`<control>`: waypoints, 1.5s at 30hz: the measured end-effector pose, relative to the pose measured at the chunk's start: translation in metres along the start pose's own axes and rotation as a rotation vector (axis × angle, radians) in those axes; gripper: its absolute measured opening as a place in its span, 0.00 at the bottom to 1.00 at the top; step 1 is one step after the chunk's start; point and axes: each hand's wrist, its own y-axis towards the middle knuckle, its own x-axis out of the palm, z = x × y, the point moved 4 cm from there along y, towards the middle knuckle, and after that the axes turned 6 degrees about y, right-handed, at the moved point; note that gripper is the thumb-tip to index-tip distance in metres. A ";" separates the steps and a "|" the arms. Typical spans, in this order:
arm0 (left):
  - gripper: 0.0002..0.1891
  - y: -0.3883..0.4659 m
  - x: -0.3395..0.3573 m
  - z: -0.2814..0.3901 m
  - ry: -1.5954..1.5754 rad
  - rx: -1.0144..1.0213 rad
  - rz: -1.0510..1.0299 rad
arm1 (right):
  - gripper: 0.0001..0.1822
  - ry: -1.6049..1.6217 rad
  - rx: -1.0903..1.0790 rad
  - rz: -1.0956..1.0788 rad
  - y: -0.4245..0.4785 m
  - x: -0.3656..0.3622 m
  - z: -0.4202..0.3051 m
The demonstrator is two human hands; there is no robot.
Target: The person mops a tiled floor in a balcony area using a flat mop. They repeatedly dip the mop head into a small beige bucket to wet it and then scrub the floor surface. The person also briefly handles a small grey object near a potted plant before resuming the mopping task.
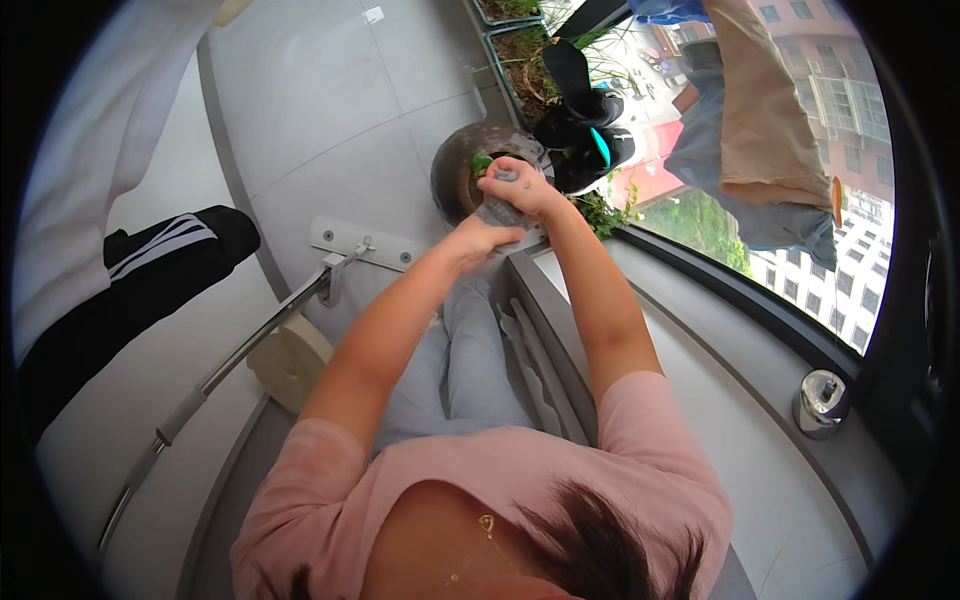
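My left hand (480, 241) and my right hand (523, 191) are clenched close together on a bunched, twisted grey cloth (498, 214). A bit of the cloth pokes out at the top of my right fist. Both arms reach forward, and the hands are over the near side of a round dark pot (452, 169). Green leaves (481, 163) show at the pot's opening, just beyond my right fingers. My hands hide part of the opening and the pot's near rim.
Black shoes (577, 146) and planter boxes (517, 71) stand beyond the pot by the window. A flat mop head (360, 244) with a metal pole (247, 345) lies left. Clothes (765, 120) hang right, above a chrome device (821, 405). Black striped fabric (180, 244) hangs left.
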 end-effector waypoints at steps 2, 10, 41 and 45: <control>0.19 0.029 0.001 -0.009 0.086 0.168 0.070 | 0.12 -0.213 -0.068 0.166 0.007 -0.009 0.001; 0.21 0.072 -0.003 -0.007 0.942 0.196 0.467 | 0.14 -0.602 -0.043 0.434 0.015 -0.012 0.002; 0.22 -0.155 -0.095 -0.013 -0.534 0.306 0.105 | 0.25 0.929 0.138 -0.329 -0.074 0.165 0.014; 0.22 -0.193 -0.122 -0.036 -0.504 0.454 0.368 | 0.19 0.803 -0.021 -0.247 -0.076 0.195 0.002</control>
